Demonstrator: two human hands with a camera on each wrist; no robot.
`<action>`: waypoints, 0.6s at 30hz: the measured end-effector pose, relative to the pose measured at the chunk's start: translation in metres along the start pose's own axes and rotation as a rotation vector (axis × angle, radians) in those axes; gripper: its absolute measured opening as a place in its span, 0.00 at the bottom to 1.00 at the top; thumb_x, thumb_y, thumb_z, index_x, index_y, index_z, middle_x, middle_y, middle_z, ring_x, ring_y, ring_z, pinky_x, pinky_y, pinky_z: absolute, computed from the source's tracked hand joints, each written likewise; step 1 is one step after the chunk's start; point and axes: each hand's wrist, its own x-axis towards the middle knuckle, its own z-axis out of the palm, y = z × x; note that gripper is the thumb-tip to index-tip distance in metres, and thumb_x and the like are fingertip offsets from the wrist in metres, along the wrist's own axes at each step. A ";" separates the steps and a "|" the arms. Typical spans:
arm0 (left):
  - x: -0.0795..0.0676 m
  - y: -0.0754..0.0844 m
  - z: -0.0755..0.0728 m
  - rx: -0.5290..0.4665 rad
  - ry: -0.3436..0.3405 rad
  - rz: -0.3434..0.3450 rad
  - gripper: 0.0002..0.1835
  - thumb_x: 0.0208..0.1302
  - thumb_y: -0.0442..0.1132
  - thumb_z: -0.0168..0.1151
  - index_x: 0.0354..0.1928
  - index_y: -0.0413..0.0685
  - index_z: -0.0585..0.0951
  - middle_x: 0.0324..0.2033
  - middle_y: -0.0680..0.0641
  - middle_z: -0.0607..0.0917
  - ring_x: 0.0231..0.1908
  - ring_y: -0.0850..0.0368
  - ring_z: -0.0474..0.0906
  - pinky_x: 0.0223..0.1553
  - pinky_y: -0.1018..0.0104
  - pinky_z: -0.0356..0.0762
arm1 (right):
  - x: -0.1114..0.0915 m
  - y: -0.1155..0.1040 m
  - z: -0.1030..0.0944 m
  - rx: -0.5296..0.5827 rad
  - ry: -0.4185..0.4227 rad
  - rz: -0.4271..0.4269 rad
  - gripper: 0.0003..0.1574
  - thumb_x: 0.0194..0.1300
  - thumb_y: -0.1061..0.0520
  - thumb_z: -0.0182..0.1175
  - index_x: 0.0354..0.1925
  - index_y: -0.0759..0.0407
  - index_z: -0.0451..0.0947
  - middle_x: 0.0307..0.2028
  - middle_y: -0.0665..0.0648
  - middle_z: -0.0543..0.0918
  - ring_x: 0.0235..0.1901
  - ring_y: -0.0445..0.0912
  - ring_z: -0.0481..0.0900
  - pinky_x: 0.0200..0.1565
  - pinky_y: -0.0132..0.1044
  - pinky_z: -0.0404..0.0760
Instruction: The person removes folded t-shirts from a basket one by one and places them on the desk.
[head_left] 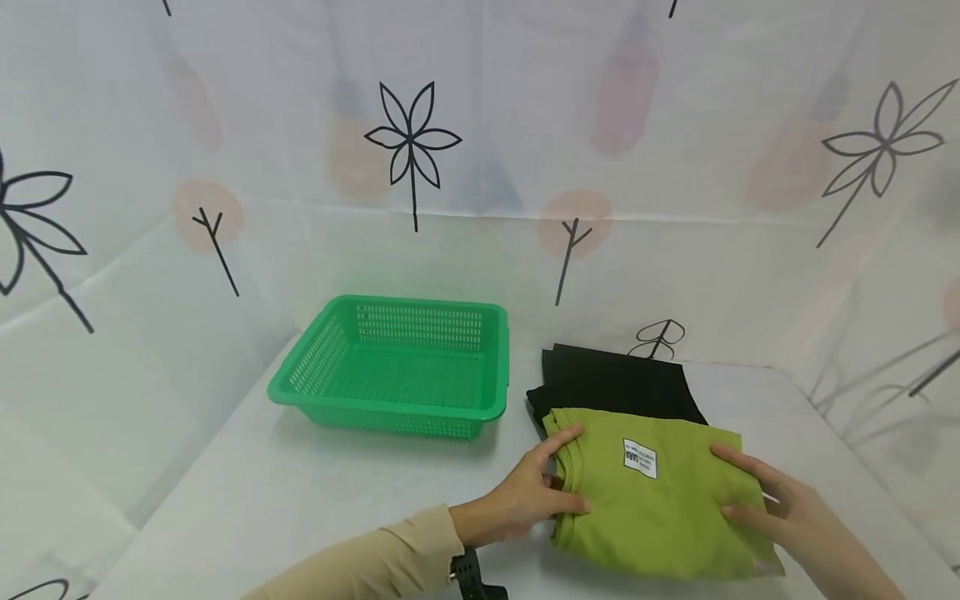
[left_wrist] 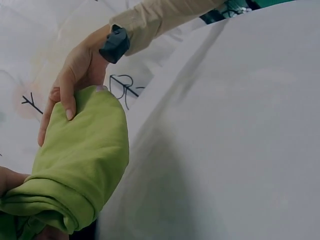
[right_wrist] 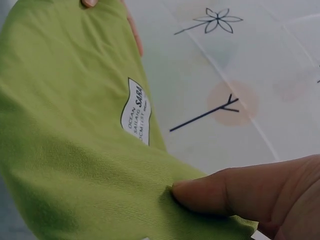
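Note:
A folded lime-green garment [head_left: 667, 500] with a white printed label [head_left: 640, 458] is held between both hands at the front right of the table. My left hand [head_left: 517, 500] pinches its layered left edge, thumb toward the front and fingers farther back. At the opposite edge, my right hand [head_left: 798, 512] grips the cloth, thumb and a finger on its upper face. In the right wrist view the right thumb [right_wrist: 225, 192] presses into the green fabric. The left wrist view shows stacked folds [left_wrist: 55, 195] beside the left hand [left_wrist: 10, 179]. Behind lies folded black cloth [head_left: 618, 383], partly covered by the green garment.
A green plastic basket [head_left: 397, 417] with slotted walls stands left of the black cloth, with nothing in it. White table covering [head_left: 337, 475] spreads around it. A patterned white curtain [head_left: 480, 167] hangs behind and along the sides.

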 end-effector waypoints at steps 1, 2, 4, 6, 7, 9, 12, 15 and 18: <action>0.000 -0.002 0.001 -0.003 -0.006 -0.006 0.48 0.53 0.12 0.60 0.72 0.61 0.64 0.62 0.43 0.67 0.48 0.48 0.77 0.46 0.54 0.78 | -0.001 0.003 0.000 -0.031 0.006 0.001 0.40 0.67 0.59 0.62 0.73 0.51 0.59 0.57 0.24 0.63 0.46 0.31 0.76 0.38 0.32 0.79; 0.000 -0.003 0.001 -0.005 -0.011 -0.012 0.48 0.52 0.12 0.60 0.72 0.61 0.64 0.62 0.43 0.66 0.48 0.48 0.77 0.47 0.54 0.78 | -0.002 0.005 0.000 -0.065 0.013 0.013 0.40 0.67 0.58 0.62 0.73 0.50 0.59 0.58 0.27 0.63 0.45 0.30 0.75 0.38 0.31 0.78; 0.000 -0.007 0.002 -0.011 -0.020 -0.024 0.49 0.52 0.12 0.59 0.72 0.60 0.64 0.63 0.43 0.66 0.48 0.48 0.77 0.47 0.54 0.78 | -0.004 0.010 0.001 -0.081 0.006 0.029 0.41 0.66 0.58 0.63 0.73 0.50 0.59 0.57 0.27 0.62 0.44 0.31 0.75 0.38 0.30 0.77; 0.000 -0.010 0.003 -0.012 -0.027 -0.033 0.49 0.52 0.11 0.59 0.72 0.59 0.64 0.63 0.43 0.65 0.48 0.48 0.78 0.47 0.55 0.78 | -0.006 0.014 0.002 -0.069 -0.007 0.044 0.41 0.67 0.58 0.62 0.73 0.50 0.59 0.56 0.25 0.62 0.41 0.34 0.77 0.37 0.31 0.78; -0.001 -0.012 0.004 -0.014 -0.029 -0.038 0.49 0.52 0.11 0.59 0.72 0.59 0.63 0.63 0.43 0.65 0.48 0.48 0.78 0.47 0.55 0.78 | -0.007 0.015 0.002 -0.067 -0.008 0.047 0.41 0.67 0.58 0.62 0.73 0.49 0.59 0.55 0.25 0.62 0.39 0.35 0.79 0.37 0.31 0.78; -0.001 -0.015 0.005 -0.012 -0.030 -0.045 0.49 0.51 0.11 0.59 0.72 0.58 0.64 0.64 0.42 0.64 0.47 0.48 0.78 0.47 0.55 0.78 | -0.009 0.020 0.004 -0.043 -0.011 0.030 0.41 0.66 0.60 0.62 0.73 0.50 0.59 0.52 0.21 0.62 0.36 0.38 0.81 0.36 0.32 0.79; -0.002 -0.019 0.006 -0.016 -0.033 -0.065 0.49 0.51 0.11 0.59 0.72 0.58 0.64 0.63 0.41 0.63 0.47 0.46 0.78 0.47 0.53 0.78 | -0.011 0.027 0.006 -0.051 -0.005 -0.014 0.40 0.65 0.62 0.63 0.72 0.51 0.61 0.53 0.21 0.62 0.38 0.35 0.80 0.35 0.32 0.79; -0.002 -0.024 0.005 -0.014 -0.040 -0.090 0.48 0.52 0.11 0.59 0.72 0.58 0.64 0.62 0.41 0.64 0.46 0.46 0.79 0.46 0.51 0.78 | -0.012 0.034 0.007 -0.079 -0.009 -0.013 0.39 0.64 0.61 0.63 0.71 0.52 0.63 0.53 0.19 0.60 0.42 0.30 0.76 0.37 0.31 0.78; -0.002 -0.028 0.005 -0.002 -0.043 -0.110 0.48 0.52 0.12 0.59 0.72 0.58 0.63 0.61 0.41 0.64 0.45 0.46 0.79 0.44 0.51 0.79 | -0.012 0.039 0.007 -0.108 -0.025 0.034 0.39 0.64 0.59 0.64 0.71 0.53 0.63 0.54 0.20 0.59 0.45 0.28 0.73 0.38 0.30 0.77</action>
